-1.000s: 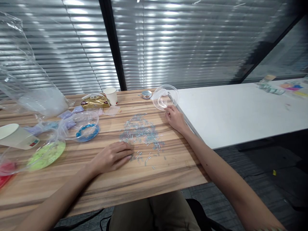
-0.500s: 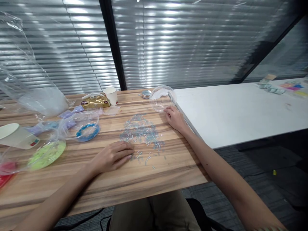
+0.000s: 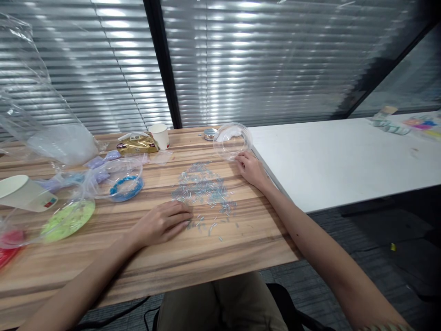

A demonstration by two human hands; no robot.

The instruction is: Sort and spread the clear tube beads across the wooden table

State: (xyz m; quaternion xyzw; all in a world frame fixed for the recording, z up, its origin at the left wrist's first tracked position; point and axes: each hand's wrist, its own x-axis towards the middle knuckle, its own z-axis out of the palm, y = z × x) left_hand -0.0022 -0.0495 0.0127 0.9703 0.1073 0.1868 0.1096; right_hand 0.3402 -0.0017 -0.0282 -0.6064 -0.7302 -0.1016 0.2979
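Spread over the wooden table is a loose patch of small tube beads [image 3: 203, 186], silvery and pale blue. My left hand [image 3: 165, 222] rests palm down at the near left edge of the beads, fingers stretched out and slightly bent, holding nothing that shows. Beyond the beads, on the right, a clear round plastic bowl [image 3: 232, 138] has something white inside. My right hand [image 3: 252, 169] is closed at the bowl's near rim, its fingertips pinching it. The fingertips' far side is hidden.
To the left lie clear containers with blue beads [image 3: 127, 188], green beads [image 3: 69, 219] and red contents [image 3: 12, 241], and a paper cup [image 3: 25, 193]. Behind are a gold packet [image 3: 138, 143], another cup [image 3: 159, 137] and a round tin [image 3: 210, 134]. A white table [image 3: 337, 161] adjoins on the right.
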